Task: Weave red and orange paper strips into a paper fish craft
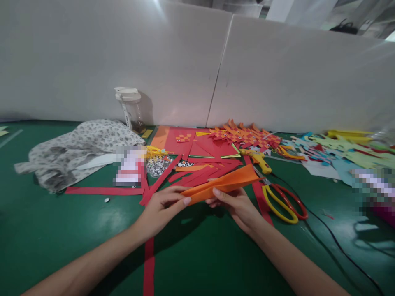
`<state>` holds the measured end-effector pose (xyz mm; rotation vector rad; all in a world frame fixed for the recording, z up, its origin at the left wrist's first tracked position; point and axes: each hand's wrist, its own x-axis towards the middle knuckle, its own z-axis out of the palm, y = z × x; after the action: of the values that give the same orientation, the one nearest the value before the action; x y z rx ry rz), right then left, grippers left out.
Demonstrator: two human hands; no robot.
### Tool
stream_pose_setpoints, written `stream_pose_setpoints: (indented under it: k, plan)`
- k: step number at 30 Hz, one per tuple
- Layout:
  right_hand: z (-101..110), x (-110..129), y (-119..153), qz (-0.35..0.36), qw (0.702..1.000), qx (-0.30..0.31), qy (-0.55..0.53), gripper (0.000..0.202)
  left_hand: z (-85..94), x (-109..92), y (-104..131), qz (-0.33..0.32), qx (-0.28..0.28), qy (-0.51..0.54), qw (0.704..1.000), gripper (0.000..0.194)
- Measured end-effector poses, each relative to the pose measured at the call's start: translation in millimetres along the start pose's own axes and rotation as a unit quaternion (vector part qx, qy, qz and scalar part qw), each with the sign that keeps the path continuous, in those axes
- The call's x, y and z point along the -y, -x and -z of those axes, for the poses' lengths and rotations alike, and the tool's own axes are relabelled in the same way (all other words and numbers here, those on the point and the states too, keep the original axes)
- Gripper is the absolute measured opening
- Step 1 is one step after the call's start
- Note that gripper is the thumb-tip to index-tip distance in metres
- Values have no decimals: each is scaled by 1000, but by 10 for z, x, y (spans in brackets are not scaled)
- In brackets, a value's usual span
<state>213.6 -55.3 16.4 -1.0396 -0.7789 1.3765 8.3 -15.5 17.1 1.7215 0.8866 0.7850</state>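
A: Report the state of both hands.

B: The left hand point(165, 205) has its grip closed on the left end of a long, folded piece of orange paper point(236, 181), thumb on the near face. The right hand point(237, 205) pinches the same piece close to its middle, thumb in front and fingers behind.

A: Location of that piece?

B: Raised above the green desk point(191, 267), in the centre, its right end tilted slightly upward. Beyond it lie loose, flat strips of red paper point(200, 174).

A: Items on the right?

B: Scissors with one red and one yellow handle point(287, 205), just beside the right hand. Farther off, a yellow glue gun point(263, 162) with a black cord point(335, 238) running toward the near right. Behind it, a heap of woven red-and-orange checkered paper pieces point(247, 135).

A: And the left?

B: A clear bag of small black-and-white discs point(159, 165), centre-left. Past it, a crumpled pale cloth with a grey pattern point(80, 144). At the far side, a transparent jug with a white lid point(129, 98) stands upright near a pale partition point(154, 57).
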Motion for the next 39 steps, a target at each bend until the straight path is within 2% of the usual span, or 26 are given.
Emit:
stream_pose_setpoints:
  k: [4, 8, 11, 15, 19, 24, 27, 33, 39]
  plan:
    - [13, -10, -6, 2, 1000, 7, -3, 25, 0, 11, -13, 6, 2, -14, 1000, 18]
    - [12, -10, -3, 3, 1000, 3, -8, 25, -10, 26, -24, 4, -38, -1, 999, 19]
    - [4, -6, 8, 0, 1000, 4, -13, 25, -12, 32, -24, 10, -63, 39, 997, 11]
    - [-1, 7, 25, -10, 1000, 13, -11, 25, -4, 27, -16, 19, -67, 48, 996, 34]
    - [-3, 16, 25, -15, 1000, 21, -15, 23, 4, 9, -7, 17, -60, -1, 998, 17]
    - [-10, 12, 9, -33, 999, -8, -24, 29, -1, 15, -2, -24, -75, -17, 997, 11]
    - [-11, 8, 10, -43, 999, -13, -24, 29, -9, 20, -5, -25, -92, -19, 995, 7]
    - [-23, 6, 9, -46, 999, -13, -22, 32, -14, -30, -12, -12, -111, -22, 994, 7]
    - [1, -18, -12, -38, 998, -53, -11, 31, -19, -1, 6, 2, -87, 46, 995, 15]
